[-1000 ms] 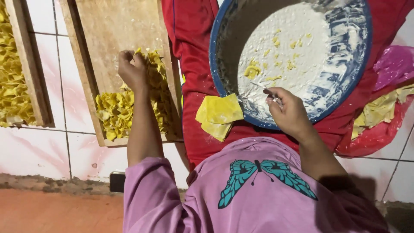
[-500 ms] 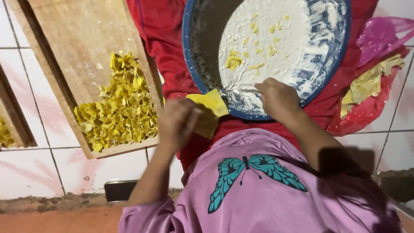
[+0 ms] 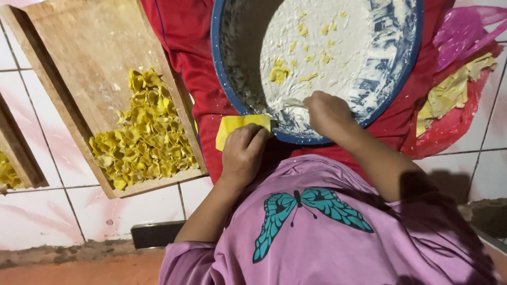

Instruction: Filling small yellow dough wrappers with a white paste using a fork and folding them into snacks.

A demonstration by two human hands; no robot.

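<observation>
I saw the left hand [image 3: 244, 153] pinching a yellow wrapper [image 3: 240, 128] just below the rim of the blue bowl [image 3: 222, 68], which sat on a red cloth [image 3: 182, 47]. The right hand [image 3: 327, 113] was curled around a spoon [image 3: 296, 103] in the white filling [image 3: 338, 47] at the bowl's near edge. A wooden tray [image 3: 90, 47] of folded yellow dumplings [image 3: 142, 132] lay to the left.
</observation>
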